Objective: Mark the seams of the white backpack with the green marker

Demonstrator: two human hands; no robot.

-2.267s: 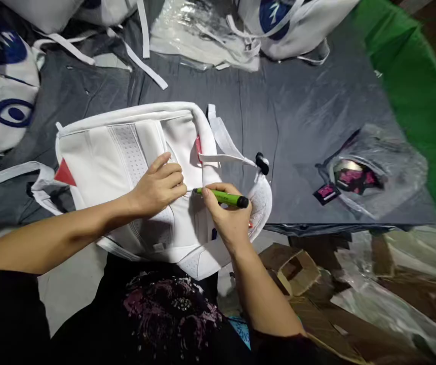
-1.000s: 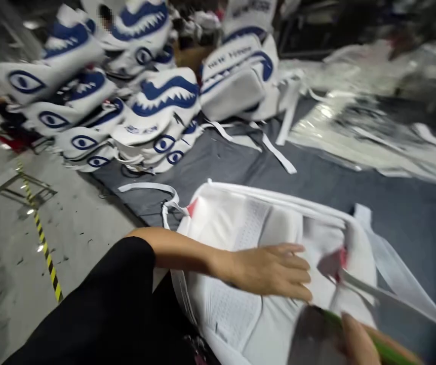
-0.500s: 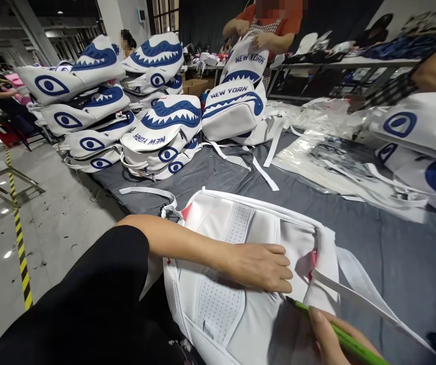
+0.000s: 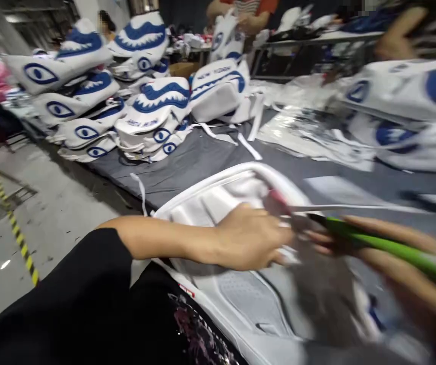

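Head view: the left forearm crosses the white backpack (image 4: 255,299) from its left, bare below a black sleeve (image 4: 62,284). The left hand (image 4: 250,238) is on the upper face of the backpack, knuckles raised and fingers curled downward; owing to motion blur, it cannot be told whether they pinch the fabric. The right hand (image 4: 400,276), at the right of the backpack, is closed around a green marker (image 4: 396,248), its dark end pointing towards the left hand's fingers.

Beneath the backpack is a table (image 4: 202,157) with a dark grey cover. Beyond the backpack and to its left, printed bags (image 4: 81,106) are stacked (eye and tooth motifs are legible); beyond it to the right are clear plastic wrapping (image 4: 293,126) and two further bags (image 4: 377,83), with a co-worker's forearm (image 4: 403,28) behind. Left of the backpack, the floor (image 4: 79,203) carries yellow-and-black tape (image 4: 12,218).

The backpack lies directly under the left hand, extending nearer the wearer; the marker is just right of that hand.
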